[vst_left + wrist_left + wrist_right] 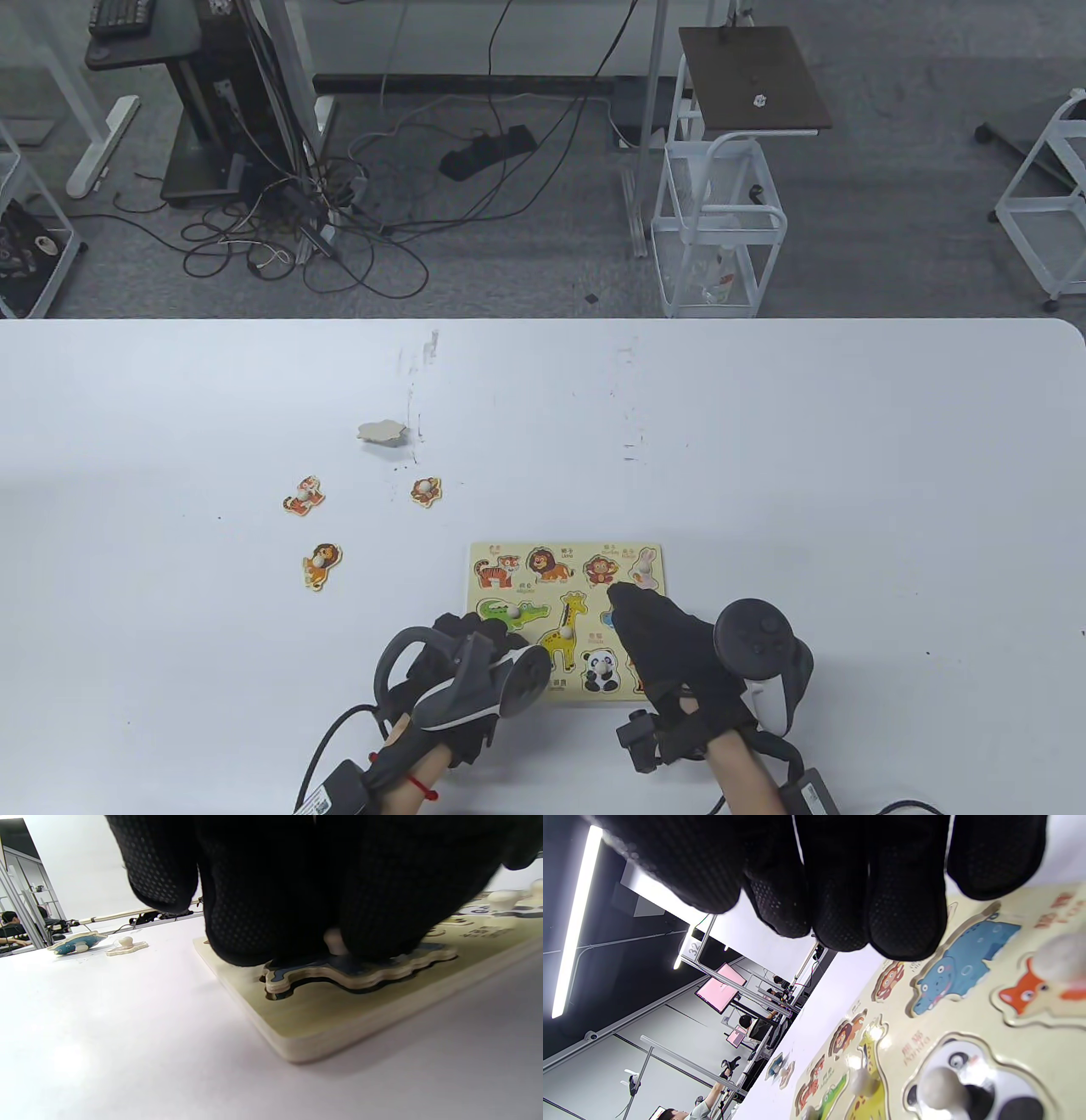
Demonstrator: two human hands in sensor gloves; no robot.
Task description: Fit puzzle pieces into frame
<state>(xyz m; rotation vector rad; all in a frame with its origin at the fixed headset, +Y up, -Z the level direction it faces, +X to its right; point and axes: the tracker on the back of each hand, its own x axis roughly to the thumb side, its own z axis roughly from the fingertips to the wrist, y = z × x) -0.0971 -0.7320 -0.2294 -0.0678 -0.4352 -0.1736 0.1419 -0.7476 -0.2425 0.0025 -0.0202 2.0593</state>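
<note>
The wooden puzzle frame (509, 556) lies near the table's front edge; it also shows in the left wrist view (339, 1027) and the right wrist view (971, 1027). My left hand (475, 658) is over its bottom-left corner. Its fingers (263, 899) pinch the peg (334, 941) of a dark blue piece (360, 972), which sits partly raised in its cut-out. My right hand (670, 645) lies over the frame's right side with fingers (903, 899) extended and holds nothing. The blue hippo recess (963, 971) has no peg. Giraffe (567, 628), panda (603, 671) and crocodile (509, 613) sit in place.
Loose pieces lie to the frame's upper left: a lion (321, 564), a tiger (303, 495), a monkey (426, 491) and a face-down piece (383, 431). The table's far edge (543, 320) is well beyond them.
</note>
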